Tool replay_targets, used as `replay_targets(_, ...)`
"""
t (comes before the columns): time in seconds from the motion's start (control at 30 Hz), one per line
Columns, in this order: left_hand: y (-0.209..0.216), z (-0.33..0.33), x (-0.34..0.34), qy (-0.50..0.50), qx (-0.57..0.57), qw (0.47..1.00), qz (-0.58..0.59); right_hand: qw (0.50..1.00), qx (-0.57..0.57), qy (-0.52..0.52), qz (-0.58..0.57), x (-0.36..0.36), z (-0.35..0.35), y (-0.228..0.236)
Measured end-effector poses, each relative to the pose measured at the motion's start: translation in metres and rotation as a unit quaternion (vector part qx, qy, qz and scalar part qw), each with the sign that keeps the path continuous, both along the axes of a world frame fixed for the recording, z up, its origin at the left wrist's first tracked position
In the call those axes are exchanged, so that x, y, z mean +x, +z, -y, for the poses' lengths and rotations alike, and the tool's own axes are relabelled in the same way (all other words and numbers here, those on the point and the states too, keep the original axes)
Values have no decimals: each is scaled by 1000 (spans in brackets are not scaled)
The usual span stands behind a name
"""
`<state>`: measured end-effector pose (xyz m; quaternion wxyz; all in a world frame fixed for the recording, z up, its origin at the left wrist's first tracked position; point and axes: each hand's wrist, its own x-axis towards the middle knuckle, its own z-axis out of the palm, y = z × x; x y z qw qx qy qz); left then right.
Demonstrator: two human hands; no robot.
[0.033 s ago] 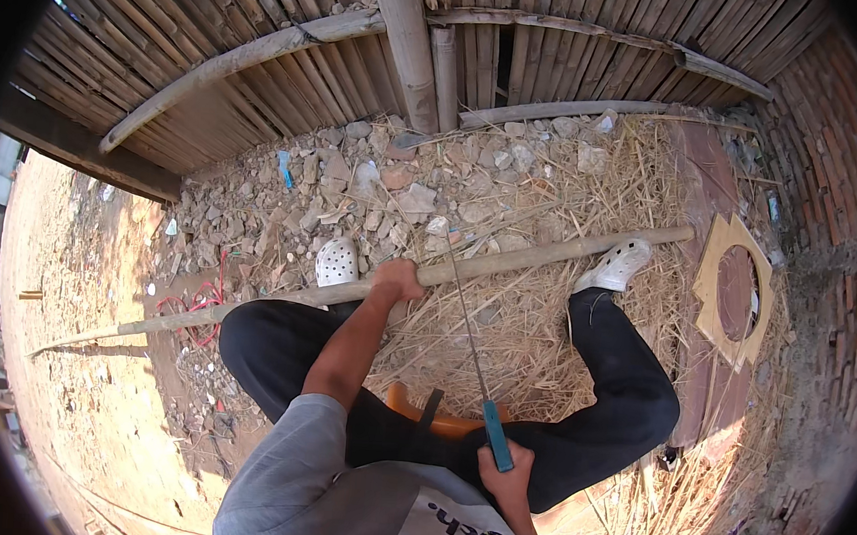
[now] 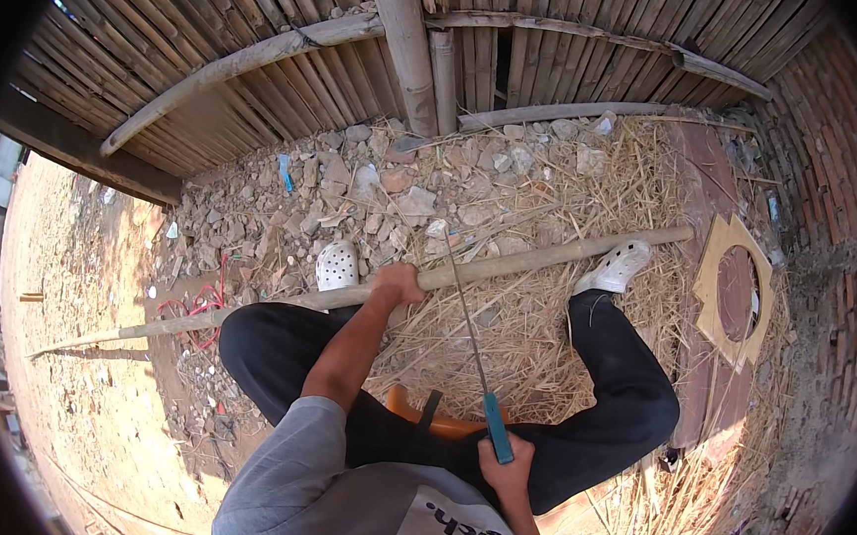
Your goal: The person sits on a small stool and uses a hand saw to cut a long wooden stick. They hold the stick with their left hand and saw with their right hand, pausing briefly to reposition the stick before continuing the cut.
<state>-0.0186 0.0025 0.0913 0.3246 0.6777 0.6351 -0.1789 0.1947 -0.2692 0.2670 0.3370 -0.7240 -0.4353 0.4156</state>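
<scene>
A long bamboo pole (image 2: 539, 256) lies slantwise before me, from the lower left up to the right. My left hand (image 2: 400, 282) is wrapped round it near the middle. In my right hand (image 2: 506, 467), close to my lap, is the teal handle of a saw (image 2: 496, 426). Its long thin blade, seen edge-on, points away from me and crosses the pole just right of my left hand. Whether the blade has cut into the pole cannot be made out. The pole passes by my left knee, and my right white clog (image 2: 617, 267) is against its right part.
Rubble (image 2: 355, 188) and dry straw (image 2: 532, 344) cover the ground. A bamboo slat wall (image 2: 263, 77) rises ahead, a brick wall (image 2: 843, 167) at right. A board with a round hole (image 2: 707, 287) lies right; red cord (image 2: 210, 297) lies left. Something orange (image 2: 452, 428) is beneath me.
My right hand and the saw have shifted slightly forward, away from my body. My left hand and the pole look unmoved.
</scene>
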Motion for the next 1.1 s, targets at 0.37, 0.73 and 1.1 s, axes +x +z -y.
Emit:
replay_targets(0.37,6,7,35,-17,31,999,-7,998,6,-57,-40,32,26,-12)
replay_targets(0.73,-14,-37,20,-22,-4,1000,-11,1000,3,-7,15,41,2,-7)
replay_targets(1.1,13,2,17,1,16,1000,6,999,33,1,6,6,2,-21)
